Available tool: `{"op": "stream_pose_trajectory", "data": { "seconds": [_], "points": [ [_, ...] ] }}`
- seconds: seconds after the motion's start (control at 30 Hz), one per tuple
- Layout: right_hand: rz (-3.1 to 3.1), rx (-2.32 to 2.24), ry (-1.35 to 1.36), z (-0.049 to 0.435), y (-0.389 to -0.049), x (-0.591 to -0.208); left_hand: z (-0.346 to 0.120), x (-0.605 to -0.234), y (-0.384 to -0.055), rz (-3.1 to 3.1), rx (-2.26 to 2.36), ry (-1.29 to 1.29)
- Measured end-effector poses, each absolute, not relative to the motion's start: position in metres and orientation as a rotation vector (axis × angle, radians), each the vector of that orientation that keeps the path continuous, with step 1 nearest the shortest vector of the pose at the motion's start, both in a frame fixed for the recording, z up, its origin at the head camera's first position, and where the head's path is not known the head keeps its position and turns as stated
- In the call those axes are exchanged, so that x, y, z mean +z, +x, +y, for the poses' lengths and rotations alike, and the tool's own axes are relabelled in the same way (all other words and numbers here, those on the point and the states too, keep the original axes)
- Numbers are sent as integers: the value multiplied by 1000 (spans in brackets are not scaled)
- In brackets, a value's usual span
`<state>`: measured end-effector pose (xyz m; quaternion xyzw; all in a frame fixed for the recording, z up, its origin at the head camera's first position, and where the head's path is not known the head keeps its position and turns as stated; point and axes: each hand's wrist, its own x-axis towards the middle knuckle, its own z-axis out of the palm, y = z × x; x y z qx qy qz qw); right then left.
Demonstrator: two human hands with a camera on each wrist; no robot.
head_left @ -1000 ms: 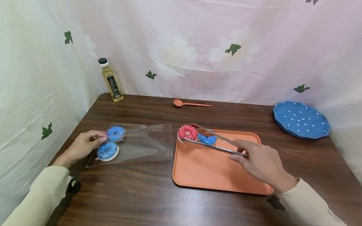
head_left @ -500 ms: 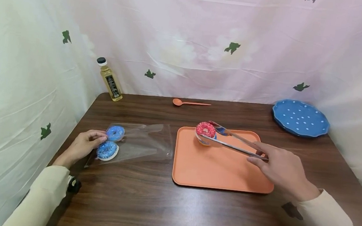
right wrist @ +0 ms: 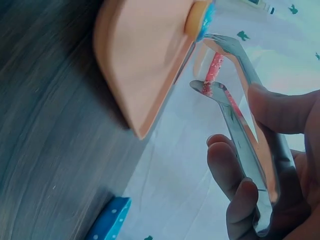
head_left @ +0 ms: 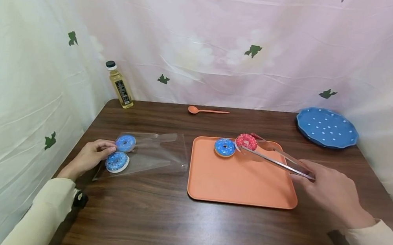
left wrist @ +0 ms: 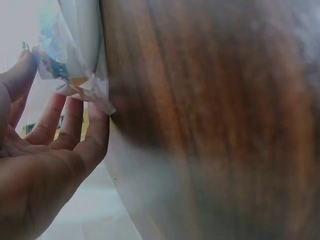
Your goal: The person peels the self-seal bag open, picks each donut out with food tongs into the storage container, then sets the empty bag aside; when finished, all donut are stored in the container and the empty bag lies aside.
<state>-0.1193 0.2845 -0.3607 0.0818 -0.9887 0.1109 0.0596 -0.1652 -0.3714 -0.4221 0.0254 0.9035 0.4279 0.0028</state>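
My right hand (head_left: 330, 190) grips metal tongs (head_left: 278, 162), their tips on either side of a red sprinkled donut (head_left: 246, 142). This donut is over the back of the orange tray (head_left: 240, 182); whether it touches the tray I cannot tell. A blue sprinkled donut (head_left: 225, 147) lies flat on the tray just left of it. On the left, a clear plastic bag (head_left: 158, 152) lies on the table with two blue donuts inside, one donut (head_left: 125, 143) behind the other donut (head_left: 117, 162). My left hand (head_left: 90, 157) pinches the bag's left end beside them.
A blue polka-dot plate (head_left: 327, 128) stands at the table's back right corner. An orange spoon (head_left: 209, 111) lies along the back edge, and a bottle of yellow liquid (head_left: 120, 89) stands at the back left. Curtains surround the table (head_left: 158, 225) at the back and sides.
My right hand has carried the red donut in the tongs rightward from the tray's left edge, past the blue donut. That blue donut now shows whole. The left hand and bag stay put.
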Motion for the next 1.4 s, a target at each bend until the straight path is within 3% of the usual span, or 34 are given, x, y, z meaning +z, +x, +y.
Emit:
{"op": "stream_pose_trajectory", "data": {
  "seconds": [1.4],
  "points": [
    [-3074, 324, 196, 305, -122, -364, -371, -422, -167, 2824, 1340, 84]
  ]
}}
